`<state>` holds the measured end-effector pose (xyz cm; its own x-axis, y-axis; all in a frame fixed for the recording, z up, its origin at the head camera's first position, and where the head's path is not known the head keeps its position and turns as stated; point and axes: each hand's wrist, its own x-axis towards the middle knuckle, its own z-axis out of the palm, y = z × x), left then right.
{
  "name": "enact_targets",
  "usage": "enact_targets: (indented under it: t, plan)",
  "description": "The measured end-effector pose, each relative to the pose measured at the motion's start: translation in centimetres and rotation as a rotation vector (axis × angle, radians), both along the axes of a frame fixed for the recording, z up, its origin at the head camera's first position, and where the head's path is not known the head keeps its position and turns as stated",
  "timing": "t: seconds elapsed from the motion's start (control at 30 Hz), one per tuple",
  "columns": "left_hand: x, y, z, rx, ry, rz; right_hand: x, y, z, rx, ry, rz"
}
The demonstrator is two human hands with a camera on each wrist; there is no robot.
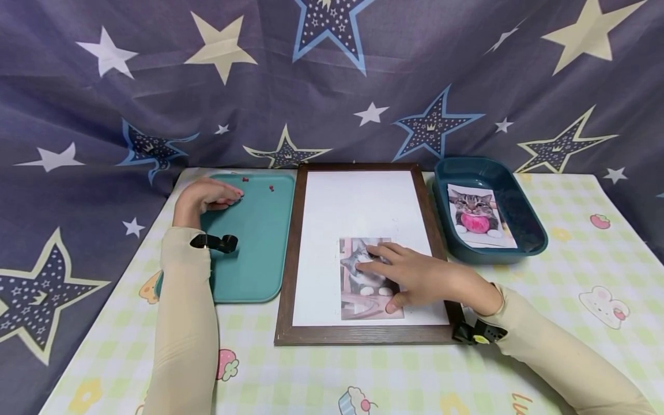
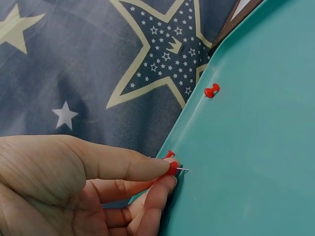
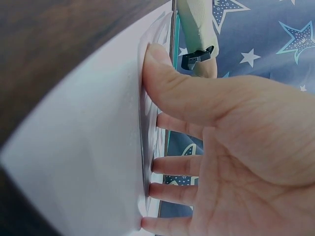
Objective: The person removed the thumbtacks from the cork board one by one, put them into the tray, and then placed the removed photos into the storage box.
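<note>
Over the back left of the teal tray (image 1: 249,248), my left hand (image 1: 206,196) pinches a red push pin (image 2: 173,168) between thumb and fingers, its metal point sticking out. Two more red pins lie on the tray, one (image 1: 271,188) toward the right and another (image 1: 245,179) near the back rim. My right hand (image 1: 410,271) rests with spread fingers on a cat photo (image 1: 358,308), pressing it against the lower part of a white board (image 1: 363,202) with a brown wooden frame. The fingers hide part of the photo's right side.
Right of the board stands a dark teal bin (image 1: 524,213) with another cat photo (image 1: 477,222) in it, showing a cat with a pink ball. A checkered cloth (image 1: 565,276) covers the table. Behind hangs a dark curtain (image 1: 332,98) with stars.
</note>
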<state>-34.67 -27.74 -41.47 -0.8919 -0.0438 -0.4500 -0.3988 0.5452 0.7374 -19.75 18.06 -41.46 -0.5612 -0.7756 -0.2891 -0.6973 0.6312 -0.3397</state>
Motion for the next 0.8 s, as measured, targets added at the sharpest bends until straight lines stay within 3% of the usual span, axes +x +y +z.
enact_targets:
  t: [0.37, 0.8]
  plan:
    - [-0.02, 0.03, -0.1, -0.003, 0.002, 0.028, 0.01, -0.01, -0.1, 0.005, 0.003, -0.001]
    - [0.03, -0.07, -0.17, -0.001, 0.003, -0.009, 0.01, 0.0, -0.14, 0.002, 0.006, 0.008]
